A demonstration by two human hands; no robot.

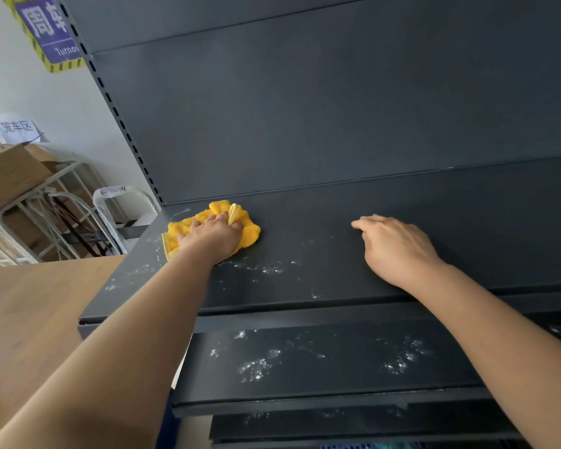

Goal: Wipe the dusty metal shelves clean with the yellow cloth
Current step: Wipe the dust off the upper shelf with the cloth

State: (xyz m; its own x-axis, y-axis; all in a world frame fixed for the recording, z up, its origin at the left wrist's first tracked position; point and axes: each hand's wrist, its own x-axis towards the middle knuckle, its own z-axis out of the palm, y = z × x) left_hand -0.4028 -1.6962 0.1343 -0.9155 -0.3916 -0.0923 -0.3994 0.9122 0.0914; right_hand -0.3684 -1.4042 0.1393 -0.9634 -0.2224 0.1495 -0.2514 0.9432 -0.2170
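Note:
A crumpled yellow cloth (248, 233) lies near the back left corner of the top dark metal shelf (321, 254). My left hand (211, 238) presses down on the cloth, fingers dug into its folds. White dust is smeared on the shelf in front of the cloth and along its left edge. My right hand (395, 247) rests palm down on the same shelf to the right, fingers loosely curled, holding nothing. A lower shelf (337, 361) below shows several white dust patches, and a third shelf (337, 419) under it has faint specks.
The shelving's dark back panel (337, 108) rises behind the shelves, with a perforated upright (120, 121) at its left. A wooden tabletop (30, 312) lies left of the shelves. Beyond it stand metal carts (62, 215) and cardboard boxes (10, 173). A purple sign (46, 27) hangs at the top left.

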